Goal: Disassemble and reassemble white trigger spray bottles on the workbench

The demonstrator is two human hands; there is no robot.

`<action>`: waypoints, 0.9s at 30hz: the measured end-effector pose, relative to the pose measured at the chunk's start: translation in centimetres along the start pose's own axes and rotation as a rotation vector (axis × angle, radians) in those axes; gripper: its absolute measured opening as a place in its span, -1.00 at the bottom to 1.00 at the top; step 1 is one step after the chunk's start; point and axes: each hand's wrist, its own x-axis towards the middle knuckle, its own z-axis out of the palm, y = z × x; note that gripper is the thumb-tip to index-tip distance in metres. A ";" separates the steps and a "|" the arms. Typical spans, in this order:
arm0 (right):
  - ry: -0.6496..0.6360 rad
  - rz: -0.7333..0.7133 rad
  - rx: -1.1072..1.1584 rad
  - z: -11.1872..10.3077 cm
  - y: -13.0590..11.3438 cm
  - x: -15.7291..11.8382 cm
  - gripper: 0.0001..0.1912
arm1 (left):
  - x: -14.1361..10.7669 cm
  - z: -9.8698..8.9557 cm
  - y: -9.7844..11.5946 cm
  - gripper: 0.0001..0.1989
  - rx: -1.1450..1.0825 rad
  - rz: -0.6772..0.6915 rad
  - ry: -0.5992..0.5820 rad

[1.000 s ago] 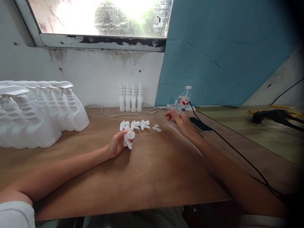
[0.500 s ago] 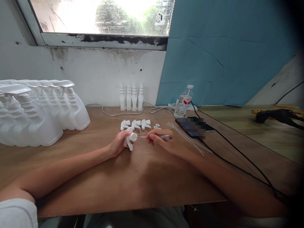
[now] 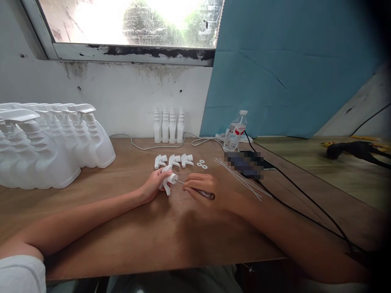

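Observation:
My left hand (image 3: 154, 185) is closed around a white trigger spray head (image 3: 166, 181), its round collar facing right and its trigger hanging down. In my right hand (image 3: 203, 189) is a screwdriver (image 3: 208, 195) with a clear brownish handle. Its thin shaft reaches left to the collar's opening; whether the tip is inside, I cannot tell. Just beyond my left hand lie three more spray heads (image 3: 174, 160) in a row. To their right are three small white washers (image 3: 200, 164). Several thin white tubes (image 3: 240, 179) lie past my right hand.
White spray bottles (image 3: 94, 142) crowd the table's left side. Several slim white bottles (image 3: 165, 126) stand by the wall. A water bottle (image 3: 235, 132), phones (image 3: 270, 165) and black cables (image 3: 305, 193) are at the right. The table's front edge (image 3: 171, 272) is close to me.
My right hand has moved down and slightly left, tilting the screwdriver so its handle sits lower. The washers show more fully. My left hand keeps hold of the spray head, nearly unmoved.

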 end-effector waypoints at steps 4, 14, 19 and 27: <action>0.027 0.220 0.214 0.2 0.5 -0.1 -0.74 | -0.1 -0.1 0.5 -0.68 -0.040 -0.033 -0.009; 0.072 0.178 0.380 1.7 0.7 -0.1 -0.72 | 0.1 -0.4 0.8 -0.72 -0.150 -0.059 -0.003; 0.084 0.008 0.147 2.2 1.1 -0.4 -0.77 | 0.1 -0.4 0.8 -0.72 -0.164 -0.049 0.015; -0.070 -0.323 -0.428 2.1 2.3 -0.4 -0.63 | 0.0 -0.3 0.9 -0.72 -0.158 -0.111 -0.036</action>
